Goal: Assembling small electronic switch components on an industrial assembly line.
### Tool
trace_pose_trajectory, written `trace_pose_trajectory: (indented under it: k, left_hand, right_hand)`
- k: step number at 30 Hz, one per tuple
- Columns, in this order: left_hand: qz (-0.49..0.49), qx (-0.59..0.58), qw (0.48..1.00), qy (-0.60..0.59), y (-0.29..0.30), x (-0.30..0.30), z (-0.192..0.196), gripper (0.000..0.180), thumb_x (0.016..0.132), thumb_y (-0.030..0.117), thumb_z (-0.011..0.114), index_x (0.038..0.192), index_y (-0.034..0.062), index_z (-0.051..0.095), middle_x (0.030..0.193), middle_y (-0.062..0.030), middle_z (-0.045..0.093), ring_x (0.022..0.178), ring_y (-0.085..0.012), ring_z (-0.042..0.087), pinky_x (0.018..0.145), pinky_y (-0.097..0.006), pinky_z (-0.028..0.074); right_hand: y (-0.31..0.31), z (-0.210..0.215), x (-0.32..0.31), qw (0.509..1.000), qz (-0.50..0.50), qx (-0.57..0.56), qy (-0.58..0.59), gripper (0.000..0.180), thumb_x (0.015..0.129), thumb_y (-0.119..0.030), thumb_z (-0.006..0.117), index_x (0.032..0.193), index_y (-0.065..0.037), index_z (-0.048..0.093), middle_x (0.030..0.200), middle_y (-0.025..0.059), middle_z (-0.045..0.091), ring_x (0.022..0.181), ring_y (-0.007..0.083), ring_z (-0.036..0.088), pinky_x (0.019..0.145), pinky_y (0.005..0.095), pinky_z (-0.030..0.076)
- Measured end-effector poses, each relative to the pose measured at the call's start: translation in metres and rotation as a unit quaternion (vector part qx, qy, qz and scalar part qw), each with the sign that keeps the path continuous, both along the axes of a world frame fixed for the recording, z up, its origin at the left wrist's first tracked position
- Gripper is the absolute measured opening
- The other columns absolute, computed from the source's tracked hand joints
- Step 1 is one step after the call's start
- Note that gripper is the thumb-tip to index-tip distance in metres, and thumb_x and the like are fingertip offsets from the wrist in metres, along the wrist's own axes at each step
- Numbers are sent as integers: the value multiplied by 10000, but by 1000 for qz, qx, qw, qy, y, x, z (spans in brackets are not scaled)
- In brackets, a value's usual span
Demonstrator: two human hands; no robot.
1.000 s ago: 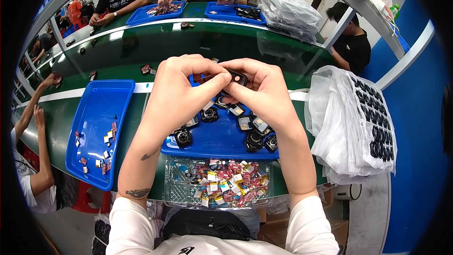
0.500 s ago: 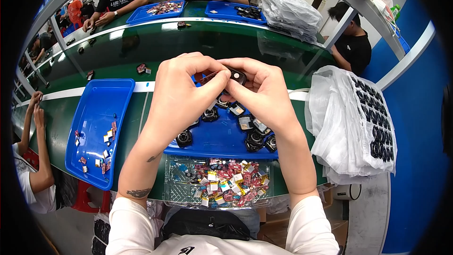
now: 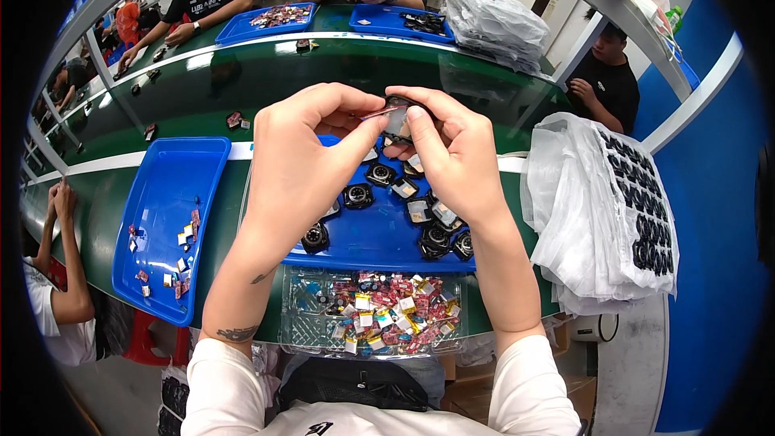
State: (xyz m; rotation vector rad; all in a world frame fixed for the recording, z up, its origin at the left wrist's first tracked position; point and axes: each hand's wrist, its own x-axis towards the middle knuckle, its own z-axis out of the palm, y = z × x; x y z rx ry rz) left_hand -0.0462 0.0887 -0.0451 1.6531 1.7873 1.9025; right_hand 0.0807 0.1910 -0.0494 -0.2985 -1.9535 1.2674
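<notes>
Both my hands are raised over the blue tray (image 3: 363,252) in front of me. In the fingertips of my left hand (image 3: 311,137), closed in a pinch, is a small red circuit board (image 3: 376,112), seen nearly edge-on. My right hand (image 3: 458,153) is closed round a black smartwatch case (image 3: 397,124), thumb laid over its greyish inside. The board's end meets the case's edge; whether it is joined to it I cannot tell. Several black watch cases (image 3: 358,195) lie in the tray below, some with round backs up, others showing pale insides.
Nearest me, a clear plastic tray (image 3: 300,337) holds a heap of red boards and small white-and-yellow batteries. A blue tray (image 3: 165,169) on the left has a few scattered parts. Bagged sheets of black parts (image 3: 577,218) are stacked right. Co-workers sit across the green conveyor belt (image 3: 323,73).
My right hand has turned the watch case so its inside shows. My left hand has brought the board up to its edge. The co-worker at far right has lifted their head.
</notes>
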Motion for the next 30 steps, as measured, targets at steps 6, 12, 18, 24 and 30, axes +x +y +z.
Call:
trace_pose_trajectory:
  k: [6, 12, 18, 24, 30]
  left_hand:
    - [-1, -16, 998, 61, -3, 0, 5, 136, 823, 36, 721, 932, -40, 695, 873, -73, 691, 766, -106, 659, 691, -220, 515]
    - [-201, -69, 957, -196, -6, -6, 6, 118, 851, 73, 714, 931, -14, 705, 807, -59, 697, 712, -76, 622, 655, -204, 488]
    - [-189, -74, 958, -202, 0, -6, 1, 125, 825, 92, 746, 896, -2, 704, 780, -48, 691, 689, -63, 612, 620, -198, 482]
    - [-140, -81, 970, -181, -1, -5, 6, 151, 794, 69, 769, 816, 26, 625, 749, -34, 674, 656, -48, 619, 572, -168, 476]
    - [-129, -80, 976, -157, -3, -12, 6, 231, 781, 65, 780, 781, 54, 550, 729, -32, 666, 622, -36, 616, 539, -144, 454]
  right_hand:
    - [9, -4, 1, 995, 5, -35, 89, 235, 948, -57, 525, 1134, 40, 633, 894, 73, 681, 816, 86, 640, 699, 234, 546]
    - [5, -4, 1, 992, 5, -5, 126, 209, 913, 9, 533, 1076, 60, 653, 948, 126, 694, 873, 164, 682, 776, 265, 560]
    - [6, -6, 1, 995, -25, 37, 85, 227, 874, 70, 537, 1064, 73, 660, 968, 139, 692, 876, 170, 684, 781, 268, 560]
    - [8, -3, 4, 991, 34, 60, 111, 252, 854, 24, 569, 1083, 42, 674, 983, 103, 666, 800, 107, 635, 719, 226, 526]
    - [6, -2, 2, 993, 40, 64, 96, 228, 874, 26, 605, 1092, 62, 661, 1033, 111, 612, 868, 129, 635, 775, 240, 541]
